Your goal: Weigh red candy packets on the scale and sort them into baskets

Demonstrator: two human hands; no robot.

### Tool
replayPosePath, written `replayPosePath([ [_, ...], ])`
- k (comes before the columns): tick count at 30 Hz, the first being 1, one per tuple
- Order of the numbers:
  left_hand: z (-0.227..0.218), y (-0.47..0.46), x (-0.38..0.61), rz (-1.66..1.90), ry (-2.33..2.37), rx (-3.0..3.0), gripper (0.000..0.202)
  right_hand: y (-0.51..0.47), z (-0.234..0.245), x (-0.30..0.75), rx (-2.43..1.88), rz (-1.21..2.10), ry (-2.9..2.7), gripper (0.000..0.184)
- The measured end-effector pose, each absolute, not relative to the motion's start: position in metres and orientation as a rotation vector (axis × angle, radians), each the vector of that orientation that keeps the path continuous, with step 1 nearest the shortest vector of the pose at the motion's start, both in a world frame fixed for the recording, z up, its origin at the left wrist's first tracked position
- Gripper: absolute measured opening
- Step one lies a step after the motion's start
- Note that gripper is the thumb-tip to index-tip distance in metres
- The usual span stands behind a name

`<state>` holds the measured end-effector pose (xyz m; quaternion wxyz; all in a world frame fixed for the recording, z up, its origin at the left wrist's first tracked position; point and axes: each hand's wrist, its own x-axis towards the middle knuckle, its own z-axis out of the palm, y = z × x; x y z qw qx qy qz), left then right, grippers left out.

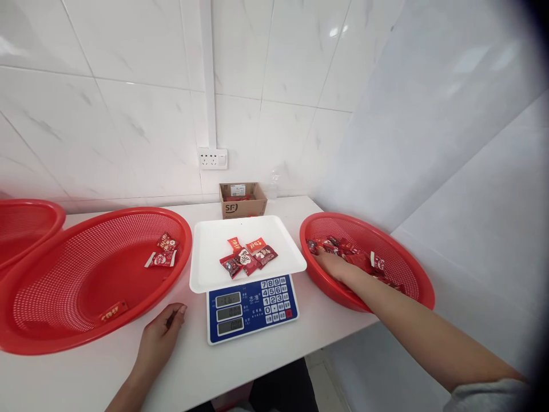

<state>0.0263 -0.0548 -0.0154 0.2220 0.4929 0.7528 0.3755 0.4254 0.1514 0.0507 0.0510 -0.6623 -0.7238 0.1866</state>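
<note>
My left hand rests on the white table, fingers loosely curled in, with nothing visible in it. It lies between the large red basket on the left and the scale. My right hand reaches over the near rim into the red basket on the right, touching small red snack packets. Its fingertips are hidden, so its grip cannot be made out. On the white tray of the blue digital scale lies a loose cluster of red and dark red packets.
The left red basket holds a few packets. Another red basket stands at the far left edge. A small cardboard box sits behind the scale, below a wall socket. Walls bound the back and right.
</note>
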Motion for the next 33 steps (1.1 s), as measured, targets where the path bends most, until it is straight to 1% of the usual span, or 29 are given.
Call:
replayPosePath([
  [1, -0.015, -0.055, 0.026, 1.028, 2.077, 1.360, 0.038, 0.152, 0.052, 0.427, -1.993, 0.573, -2.215, 0.047],
  [5, -0.016, -0.055, 0.026, 1.009, 2.071, 1.355, 0.039, 0.156, 0.061, 0.441, -1.858, 0.589, -2.269, 0.018],
  [7, -0.017, -0.055, 0.026, 1.011, 2.072, 1.353, 0.039, 0.158, 0.066, 0.450, -1.828, 0.563, -2.238, 0.014],
  [12, -0.016, -0.053, 0.027, 0.990, 2.073, 1.340, 0.039, 0.161, 0.076, 0.463, -1.851, 0.468, -2.076, 0.018],
  [18, -0.018, -0.054, 0.026, 0.984, 2.075, 1.357, 0.039, 0.166, 0.080, 0.459, -1.858, 0.415, -1.972, 0.014],
  [26, -0.015, -0.054, 0.026, 1.010, 2.076, 1.377, 0.038, 0.169, 0.085, 0.440, -1.759, 0.441, -1.958, 0.019],
  [33, -0.011, -0.055, 0.028, 0.998, 2.070, 1.350, 0.037, 0.152, 0.095, 0.421, -1.662, 0.518, -1.878, 0.029],
])
